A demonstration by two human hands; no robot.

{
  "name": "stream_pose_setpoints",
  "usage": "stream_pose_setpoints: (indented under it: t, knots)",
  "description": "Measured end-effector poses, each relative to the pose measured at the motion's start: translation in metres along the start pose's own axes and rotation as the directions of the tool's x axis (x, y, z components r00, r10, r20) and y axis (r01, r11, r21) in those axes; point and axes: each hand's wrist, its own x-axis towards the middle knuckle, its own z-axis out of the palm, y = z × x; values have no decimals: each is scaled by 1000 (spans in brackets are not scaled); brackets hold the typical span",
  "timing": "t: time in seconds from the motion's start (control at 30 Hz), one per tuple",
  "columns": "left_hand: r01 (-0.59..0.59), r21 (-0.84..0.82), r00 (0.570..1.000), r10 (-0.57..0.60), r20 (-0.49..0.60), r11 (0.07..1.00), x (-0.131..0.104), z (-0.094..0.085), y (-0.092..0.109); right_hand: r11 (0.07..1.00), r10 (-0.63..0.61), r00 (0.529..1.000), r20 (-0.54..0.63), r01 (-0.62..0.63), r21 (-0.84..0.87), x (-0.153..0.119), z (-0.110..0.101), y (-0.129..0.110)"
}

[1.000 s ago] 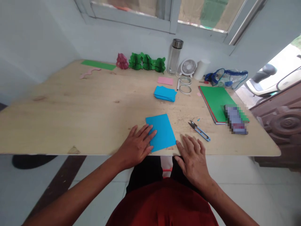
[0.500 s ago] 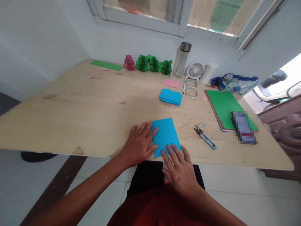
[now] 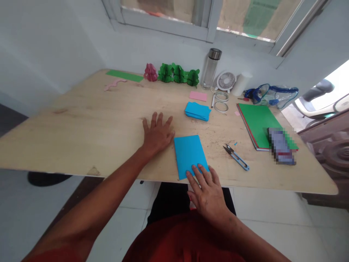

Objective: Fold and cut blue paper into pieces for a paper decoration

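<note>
A blue sheet of paper lies flat near the front edge of the wooden table. The fingertips of my right hand rest spread on its lower right part. My left hand is beside the sheet's upper left corner, fingers apart, holding nothing. Further back sits a stack of cut blue papers, with a pink paper behind it. Blue-handled thread snips lie to the right of the sheet.
Along the wall stand green paper shapes, a glass bottle and a small fan. Tape rolls lie before the fan. At the right are a green folder, a blurred object and a clear pouch.
My left hand has lifted off the blue sheet and moved up and to the left. My right hand remains on the sheet's lower part.
</note>
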Motion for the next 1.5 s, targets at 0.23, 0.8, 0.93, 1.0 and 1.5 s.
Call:
stream_pose_setpoints:
  t: [0.23, 0.8, 0.93, 1.0, 1.5]
  knots:
    - [-449, -150, 889, 457, 21, 881, -89, -34, 34, 990, 89, 978, -191, -66, 123, -4, -26, 30]
    - [-612, -216, 783, 622, -26, 761, -91, -36, 15, 887, 356, 931, -79, -363, -287, -6, -36, 121]
    - [-706, -142, 704, 710, -29, 694, -73, -31, 0, 881, 354, 933, -67, -357, -311, -4, -37, 124]
    - [-758, -134, 647, 762, -35, 638, -70, -32, 1, 871, 376, 920, -113, -392, -297, -2, -36, 124]
    - [-644, -77, 764, 634, -120, 761, -123, -18, 33, 981, 154, 976, -154, -169, -93, -4, -35, 106]
